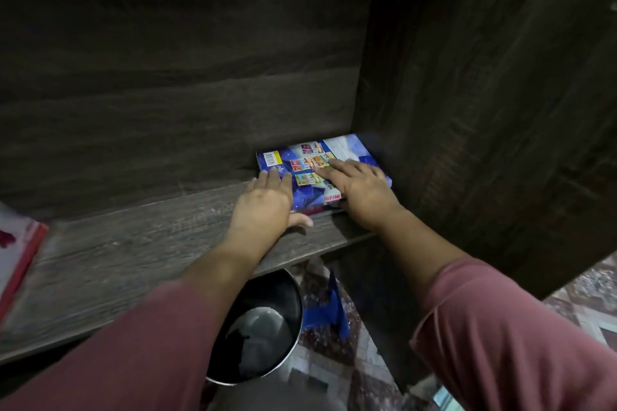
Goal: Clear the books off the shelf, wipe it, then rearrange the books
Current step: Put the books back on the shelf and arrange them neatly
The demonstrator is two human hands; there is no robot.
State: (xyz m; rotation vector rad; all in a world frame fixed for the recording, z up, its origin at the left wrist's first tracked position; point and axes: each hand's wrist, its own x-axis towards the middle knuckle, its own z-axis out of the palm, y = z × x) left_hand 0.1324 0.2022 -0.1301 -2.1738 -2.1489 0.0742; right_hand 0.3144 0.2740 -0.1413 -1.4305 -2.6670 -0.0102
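A blue book (309, 157) with small coloured pictures on its cover lies flat at the right end of the dark wooden shelf (133, 243), close to the side wall. A second book's reddish edge shows under it. My left hand (265, 200) rests on the book's left part with straight fingers, its thumb at the front edge. My right hand (362, 185) lies flat on the cover's right part, fingers straight. Another book with a red edge (16, 250) lies at the shelf's left end, partly out of view.
The cabinet's dark side wall (467, 110) stands right next to the book. Below the shelf edge a metal bucket (263, 327) stands on the patterned floor (584, 294), with a blue cloth (329, 310) beside it.
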